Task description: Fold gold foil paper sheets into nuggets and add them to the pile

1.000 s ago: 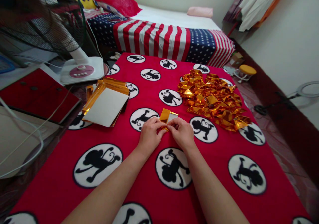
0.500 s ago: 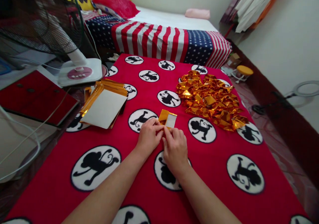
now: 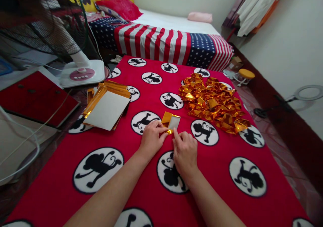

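Paper [image 3: 174,122], folded, gold with a pale grey face showing, lies on the cloth [image 3: 212,193] in front of the person, mid-table. Its near-left corner is hidden under the left hand [image 3: 152,137]; the fold there is hard to read. Left thumb and forefinger meet the near edge; cannot tell whether they pinch it or only press it down. Right hand [image 3: 186,153]: forefinger stretched out, tip at the near-right corner, other fingers curled under; the palm is out of sight, so cannot tell whether anything is gripped inside.

Heap [image 3: 212,102] of folded gold pieces to the right, overlapping and glinting, too tangled to count. Stack [image 3: 107,110] to the left: pale sheet on top covering most of those beneath, gold edges sticking out at the back.

Cloth red, white discs with black monkeys; hands and forearms cover parts of some discs, and the frame's bottom edge cuts others.

Beyond: bed [image 3: 174,20] with white top, star-and-stripe cover [image 3: 153,40], red pillow [image 3: 121,8], pink bundle [image 3: 200,17]. Fan [image 3: 82,73] at left, its cage blurred and cut off. Right side: hanging clothes [image 3: 256,9] cropped at the top, yellow-topped stool [image 3: 246,73], box [image 3: 236,63], ring [image 3: 309,92] on a dark stand, partly blurred, against a pale wall [image 3: 290,52].
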`<state>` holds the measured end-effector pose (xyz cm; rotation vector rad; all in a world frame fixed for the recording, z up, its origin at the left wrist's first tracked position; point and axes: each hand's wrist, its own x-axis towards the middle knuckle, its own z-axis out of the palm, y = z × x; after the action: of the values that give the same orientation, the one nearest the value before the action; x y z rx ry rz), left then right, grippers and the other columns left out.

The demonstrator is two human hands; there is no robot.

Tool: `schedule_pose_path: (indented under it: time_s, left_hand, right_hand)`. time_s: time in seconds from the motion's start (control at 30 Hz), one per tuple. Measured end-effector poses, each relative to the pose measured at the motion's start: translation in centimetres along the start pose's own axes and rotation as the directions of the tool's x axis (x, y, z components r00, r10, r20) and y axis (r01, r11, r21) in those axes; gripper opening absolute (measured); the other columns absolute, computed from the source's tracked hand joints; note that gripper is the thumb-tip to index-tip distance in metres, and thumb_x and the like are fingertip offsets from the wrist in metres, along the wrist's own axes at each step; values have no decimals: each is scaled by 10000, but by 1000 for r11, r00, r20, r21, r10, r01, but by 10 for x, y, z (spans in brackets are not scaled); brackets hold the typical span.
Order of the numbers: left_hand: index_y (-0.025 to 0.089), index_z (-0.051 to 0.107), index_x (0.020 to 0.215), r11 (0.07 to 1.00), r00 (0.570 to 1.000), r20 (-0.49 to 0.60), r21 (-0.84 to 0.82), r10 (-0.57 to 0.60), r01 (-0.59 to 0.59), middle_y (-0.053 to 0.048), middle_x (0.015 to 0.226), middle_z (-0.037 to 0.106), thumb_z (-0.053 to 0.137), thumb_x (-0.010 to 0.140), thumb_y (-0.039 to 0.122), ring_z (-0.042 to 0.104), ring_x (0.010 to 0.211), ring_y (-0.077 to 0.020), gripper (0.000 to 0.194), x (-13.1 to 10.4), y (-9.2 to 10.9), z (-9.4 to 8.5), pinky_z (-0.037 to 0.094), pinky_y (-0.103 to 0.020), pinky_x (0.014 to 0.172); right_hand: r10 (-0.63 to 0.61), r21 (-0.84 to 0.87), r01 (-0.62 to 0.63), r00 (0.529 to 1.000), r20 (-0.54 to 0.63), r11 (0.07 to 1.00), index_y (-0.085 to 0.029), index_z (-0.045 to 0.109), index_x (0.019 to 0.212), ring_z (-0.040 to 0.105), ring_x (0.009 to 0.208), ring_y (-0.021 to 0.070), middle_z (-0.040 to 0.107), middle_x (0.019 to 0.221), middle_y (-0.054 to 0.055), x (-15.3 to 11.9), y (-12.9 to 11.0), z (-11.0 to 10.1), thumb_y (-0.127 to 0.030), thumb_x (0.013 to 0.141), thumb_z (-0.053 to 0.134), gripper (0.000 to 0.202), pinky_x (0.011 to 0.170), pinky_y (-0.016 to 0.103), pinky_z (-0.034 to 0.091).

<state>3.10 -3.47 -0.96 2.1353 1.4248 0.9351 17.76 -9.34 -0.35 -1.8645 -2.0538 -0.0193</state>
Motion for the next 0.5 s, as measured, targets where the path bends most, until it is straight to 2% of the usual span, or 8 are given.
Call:
schedule_pose_path:
  time_s: [0.07, 0.17, 0.3, 0.4, 0.47, 0.5]
  left_hand:
    - [226, 774, 898, 1000, 1000, -3, -1, 6, -6, -38, 835, 605, 683, 808, 194, 559, 853, -186, 132, 0, 0, 0, 469, -334, 796]
    - [222, 774, 901, 1000, 1000, 2, 4, -2, 2, -37, 836, 603, 695, 798, 192, 556, 853, -186, 133, 0, 0, 0, 468, -331, 789]
    - [217, 774, 893, 1000, 1000, 13, 23, -14, 14, -36, 843, 604, 698, 800, 198, 553, 856, -183, 122, 0, 0, 1, 467, -330, 790]
    - [216, 773, 895, 1000, 1000, 10, 26, -9, 9, -38, 845, 602, 688, 812, 206, 552, 860, -182, 120, 0, 0, 1, 468, -330, 797]
    - [216, 773, 901, 1000, 1000, 10, 24, -9, 9, -38, 846, 602, 685, 814, 208, 553, 862, -183, 124, 0, 0, 1, 468, -329, 799]
    - [217, 773, 902, 1000, 1000, 11, 23, -9, 9, -38, 846, 602, 687, 812, 208, 553, 861, -183, 125, 0, 0, 1, 467, -329, 799]
  right_hand:
    - [-37, 1, 37, 999, 21, 999, -176, 607, 1281, 468, 848, 231, 587, 908, 87, 0, -4, 1, -199, 946, 490, 355, 730, 365, 304]
    - [25, -36, -24, 1000, 13, 999, -248, 644, 1235, 463, 824, 220, 574, 862, 62, 1, 3, -1, -208, 943, 509, 324, 712, 353, 287]
    - [76, -52, -77, 997, -20, 996, -210, 637, 1251, 474, 830, 210, 571, 861, 58, 3, 14, -5, -184, 953, 483, 336, 718, 339, 292]
    - [20, 9, -20, 1000, -17, 1000, -190, 607, 1294, 488, 850, 210, 583, 893, 68, 2, 10, -4, -183, 960, 462, 363, 733, 336, 312]
    - [-20, 45, 19, 1000, 18, 999, -216, 633, 1267, 492, 835, 205, 585, 876, 60, 4, 9, -4, -203, 952, 490, 346, 728, 333, 318]
    - [1, 43, -2, 1000, 24, 999, -242, 656, 1234, 492, 819, 200, 582, 858, 52, 6, 10, -3, -208, 947, 504, 326, 721, 331, 317]
